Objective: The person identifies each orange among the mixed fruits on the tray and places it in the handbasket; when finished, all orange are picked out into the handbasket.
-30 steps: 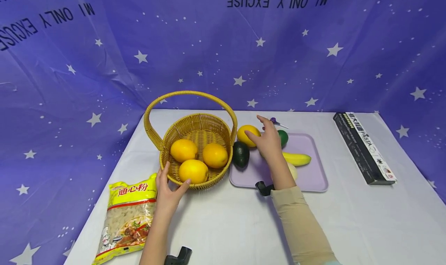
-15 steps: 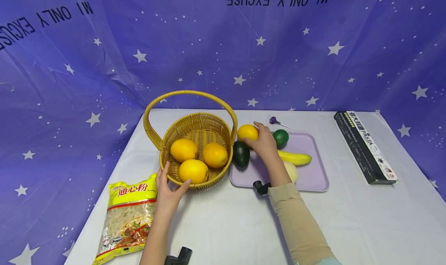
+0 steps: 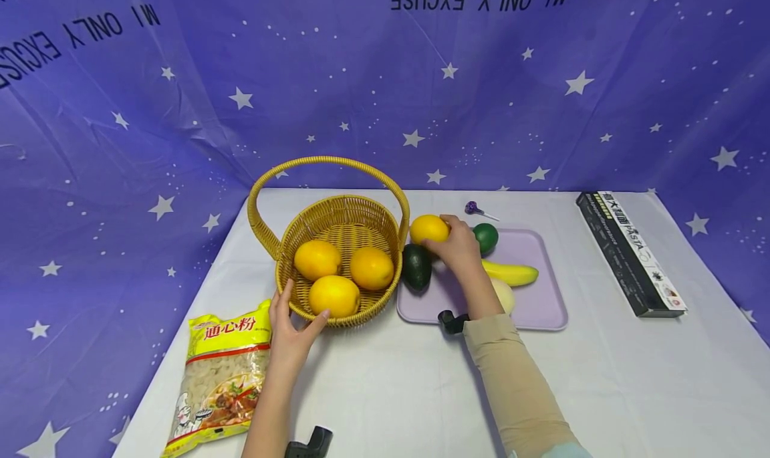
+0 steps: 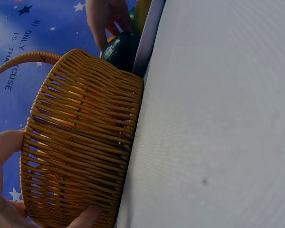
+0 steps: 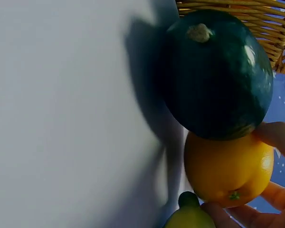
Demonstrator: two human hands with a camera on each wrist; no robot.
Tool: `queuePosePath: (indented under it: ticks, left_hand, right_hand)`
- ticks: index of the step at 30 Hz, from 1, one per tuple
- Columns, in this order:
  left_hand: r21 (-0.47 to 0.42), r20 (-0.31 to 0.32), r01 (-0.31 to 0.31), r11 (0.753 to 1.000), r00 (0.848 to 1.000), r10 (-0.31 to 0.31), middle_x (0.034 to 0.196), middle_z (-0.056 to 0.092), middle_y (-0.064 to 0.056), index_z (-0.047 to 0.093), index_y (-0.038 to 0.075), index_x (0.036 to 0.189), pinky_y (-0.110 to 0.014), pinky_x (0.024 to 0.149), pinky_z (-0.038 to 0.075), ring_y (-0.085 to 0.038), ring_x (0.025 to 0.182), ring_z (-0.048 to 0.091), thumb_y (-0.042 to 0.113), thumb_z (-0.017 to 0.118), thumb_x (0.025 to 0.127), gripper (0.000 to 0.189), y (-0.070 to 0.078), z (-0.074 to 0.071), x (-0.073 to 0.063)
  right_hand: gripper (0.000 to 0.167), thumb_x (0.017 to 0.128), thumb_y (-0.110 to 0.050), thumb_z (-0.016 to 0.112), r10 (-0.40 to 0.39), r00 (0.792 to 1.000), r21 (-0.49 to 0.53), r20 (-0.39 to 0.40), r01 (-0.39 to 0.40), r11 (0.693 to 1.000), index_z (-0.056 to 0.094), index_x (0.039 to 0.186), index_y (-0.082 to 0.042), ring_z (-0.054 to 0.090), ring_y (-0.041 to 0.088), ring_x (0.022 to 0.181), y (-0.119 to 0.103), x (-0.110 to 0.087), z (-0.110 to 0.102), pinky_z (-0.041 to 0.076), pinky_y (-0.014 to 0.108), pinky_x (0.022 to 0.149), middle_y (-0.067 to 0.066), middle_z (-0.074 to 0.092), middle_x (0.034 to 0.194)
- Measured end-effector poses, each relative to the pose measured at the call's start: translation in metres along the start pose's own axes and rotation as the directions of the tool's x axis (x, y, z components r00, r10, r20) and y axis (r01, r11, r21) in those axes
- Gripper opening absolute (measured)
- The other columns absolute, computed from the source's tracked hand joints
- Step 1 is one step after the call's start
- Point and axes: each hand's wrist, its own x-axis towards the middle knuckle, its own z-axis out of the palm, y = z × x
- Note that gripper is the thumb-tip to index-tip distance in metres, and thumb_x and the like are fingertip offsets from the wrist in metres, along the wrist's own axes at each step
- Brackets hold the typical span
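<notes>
My right hand (image 3: 458,245) holds an orange (image 3: 430,229) at the tray's back left corner, thumb on the near side and fingers round the far right. Beside the orange, towards me, lies a dark green avocado (image 3: 416,269); in the right wrist view the avocado (image 5: 218,71) overlaps the orange (image 5: 228,171). My left hand (image 3: 293,334) grips the front left rim of a wicker basket (image 3: 343,207) with a tall handle. Three oranges (image 3: 334,296) lie in the basket. In the left wrist view, fingers press the basket's wall (image 4: 80,142).
The lilac tray (image 3: 541,311) also bears a green fruit (image 3: 484,237), a banana (image 3: 512,273) and a pale round fruit (image 3: 504,296) partly behind my wrist. A lollipop (image 3: 473,208) lies behind it. A pasta box (image 3: 630,254) is far right, a macaroni bag (image 3: 225,374) left.
My right hand has come down leftward from above the tray and its fingers have closed round the orange. The left hand and basket have stayed in place.
</notes>
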Motion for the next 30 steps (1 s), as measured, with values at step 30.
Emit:
queuePosePath:
  ticks: [30]
  left_hand:
    - [-0.023,0.012,-0.003,1.0,1.0,0.003,0.158,-0.007,-0.008,0.012,0.02,0.156,-0.053,0.107,0.031,-0.041,0.143,0.01,0.023,0.073,0.088,0.092,0.001,-0.001,-0.002]
  right_hand:
    - [0.071,0.077,-0.034,0.082,-0.129,0.961,0.308,-0.244,0.203,0.929,0.052,0.139,-0.016,0.057,0.025,0.104,-0.063,-0.062,-0.074,0.052,0.037,0.087,0.007,0.054,0.128]
